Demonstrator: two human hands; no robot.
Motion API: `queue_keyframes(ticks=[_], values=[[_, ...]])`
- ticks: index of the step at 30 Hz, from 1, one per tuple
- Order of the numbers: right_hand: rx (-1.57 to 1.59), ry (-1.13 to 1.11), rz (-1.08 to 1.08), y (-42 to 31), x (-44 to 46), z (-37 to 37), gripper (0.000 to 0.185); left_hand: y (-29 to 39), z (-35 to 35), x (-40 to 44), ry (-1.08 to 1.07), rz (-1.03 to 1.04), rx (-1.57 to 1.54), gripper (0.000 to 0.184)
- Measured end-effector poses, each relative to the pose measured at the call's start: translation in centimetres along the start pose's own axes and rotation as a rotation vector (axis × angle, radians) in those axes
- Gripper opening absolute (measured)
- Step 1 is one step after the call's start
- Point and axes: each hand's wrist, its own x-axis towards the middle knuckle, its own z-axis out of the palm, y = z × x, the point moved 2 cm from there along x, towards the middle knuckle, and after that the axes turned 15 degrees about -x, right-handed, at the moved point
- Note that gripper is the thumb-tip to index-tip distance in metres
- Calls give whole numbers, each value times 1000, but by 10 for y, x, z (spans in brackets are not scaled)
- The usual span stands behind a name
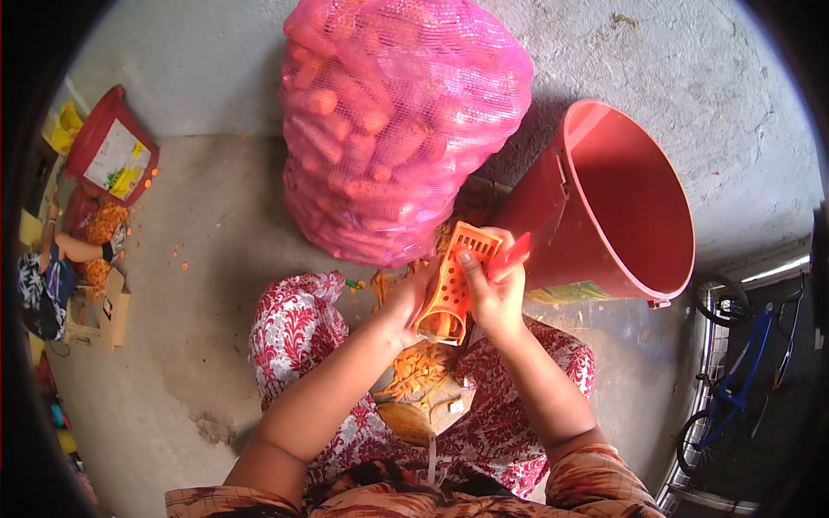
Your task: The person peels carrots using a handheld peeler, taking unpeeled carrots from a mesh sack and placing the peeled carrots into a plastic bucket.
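Note:
Both my hands are in front of my lap, around an orange plastic grater (451, 285) with slots at its top and round holes below. My left hand (402, 304) grips its left side. My right hand (496, 298) holds the right side, thumb lying across its face. A red handle-like piece (511, 257) sticks out of my right hand; the rest of it is hidden. Below my hands, orange peelings (419, 373) lie over a pale, box-like object (445, 413) between my legs.
A pink mesh sack (406, 129) full of carrots stands ahead against the wall. A tall red bucket (553, 216) leans at the right. At far left are another red bucket (117, 151), a person's arm (82, 249) and orange shreds. A blue bicycle (734, 388) is at right.

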Motion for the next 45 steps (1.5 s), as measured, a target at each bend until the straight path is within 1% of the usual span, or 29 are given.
queue_keyframes(ticks=[1, 2, 3, 4, 5, 6, 7, 8, 10, 13, 14, 16, 18, 19, 22, 25, 28, 30, 33, 34, 37, 38, 39, 40, 41, 42, 43, 44, 45], values=[[-25, 38, 16, 3, 3, -3, 20, 0, 5, -3, 59, 37, 57, 38], [-50, 75, 32, 9, 8, -7, 20, -1, 4, -5, 14, -20, 89, 39], [-185, 183, -15, 28, 20, -20, 21, -3, 0, -8, -31, -76, 120, 40], [-21, 232, 69, 37, 35, -33, 20, -6, -3, -10, -76, -134, 152, 41], [-222, 419, -135, 47, 53, -50, 20, -10, -4, -10, -88, -164, 152, 41], [-382, 568, -142, 52, 64, -65, 19, -13, -6, -10, -108, -173, 159, 43], [-420, 669, -69, 62, 72, -80, 19, -14, -7, -10, -129, -179, 169, 45], [-204, 695, 38, 75, 77, -89, 13, -13, -7, -10, -152, -182, 182, 47], [-59, 595, 59, 45, 69, -83, 15, -7, -4, -9, -98, -168, 125, 44], [15, 435, -63, 23, 49, -57, 18, 1, -9, -3, 41, -78, 61, 38], [75, 339, 13, 11, 37, -45, 21, 3, -7, -1, 40, -65, 25, 37], [52, 195, 11, 5, 20, -24, 23, 6, -3, 2, 36, -42, -44, 34], [81, 87, 60, -7, 5, -12, 26, 7, 2, 1, 32, -27, -84, 35], [73, 83, -27, -4, 2, -7, 27, 7, 5, 0, 29, -17, -105, 36], [29, 10, -99, -9, -6, -1, 24, 6, 3, 0, -13, -38, -147, 34], [38, 11, -100, -7, -6, 0, 24, 4, 1, 4, -63, -59, -192, 31], [7, 23, -110, -5, -6, 1, 24, 4, -6, 7, -54, -68, -145, 31], [-48, 25, -122, -4, -5, -1, 23, 3, -6, 6, -39, -34, -147, 31], [10, 28, 4, 3, -1, -2, 23, 0, 4, 3, 11, 54, -98, 32], [8, 46, -5, 4, 0, -2, 23, 0, 6, 3, 32, 89, -73, 32], [-17, 117, -42, 6, 8, -4, 19, 6, 5, 0, -109, 129, 144, 33], [59, 133, 24, 15, 21, -18, 17, 5, 6, -11, -108, 85, 353, 35], [128, 149, 55, 42, 40, -36, 17, 2, 8, -20, -111, 55, 354, 37], [-55, 372, 42, 48, 54, -53, 16, -2, 9, -25, -116, 21, 354, 38], [-130, 557, -50, 38, 65, -59, 7, -3, 10, -24, -140, 11, 359, 38], [-342, 654, -78, 68, 75, -83, 7, -4, 11, -25, -161, 4, 364, 39], [-133, 660, -23, 62, 75, -86, 8, -4, 11, -25, -182, 1, 370, 40], [77, 659, 29, 54, 75, -89, 9, -3, 8, -23, -166, -26, 302, 39], [115, 597, 52, 46, 71, -88, 13, -2, 3, -17, -152, -52, 232, 38]])
